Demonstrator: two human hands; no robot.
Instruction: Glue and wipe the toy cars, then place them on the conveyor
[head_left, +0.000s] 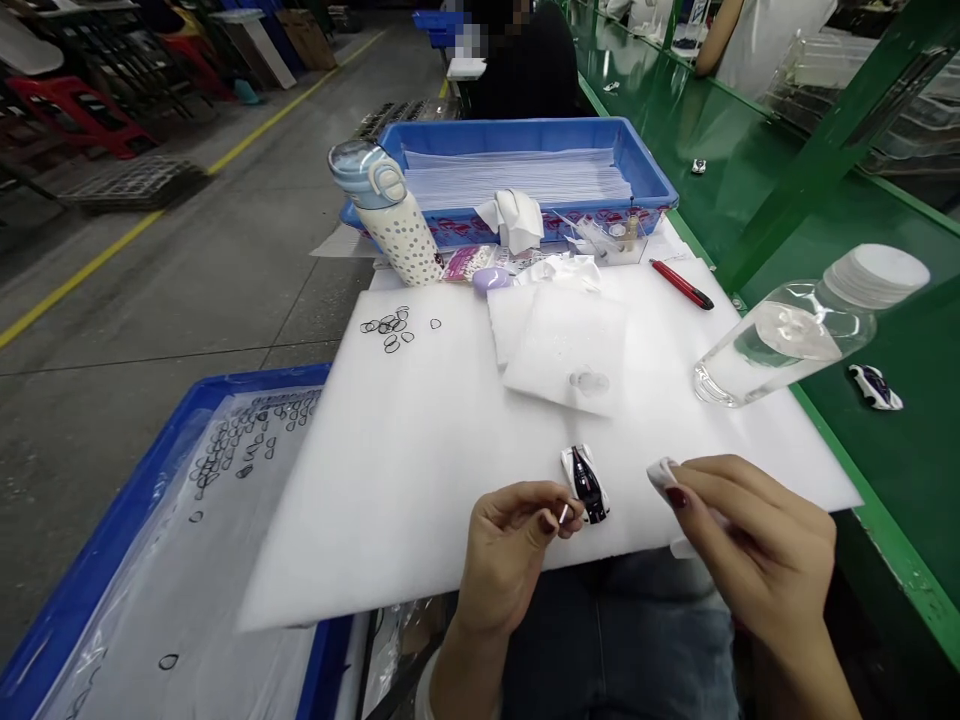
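My left hand (506,555) is closed in a pinch on a small shiny part (564,513) at the front of the white foam sheet (420,470). Just beyond those fingertips a white and black toy car (585,484) lies on the foam. To the right, my right hand (757,540) pinches a folded white cloth (663,474) between thumb and fingers, some of it hanging below the hand. The hands are apart. Thin dark rings (390,326) lie at the foam's far left, and small white foam pieces (570,345) are stacked near its middle.
A dotted bottle (397,225) and a blue bin (649,180) stand at the back. The clear bottle (787,335) and red cutter (681,285) are at right, beside a green conveyor (915,345) carrying toy cars. Left is a blue tray (184,415) with rings. A person (529,65) sits ahead.
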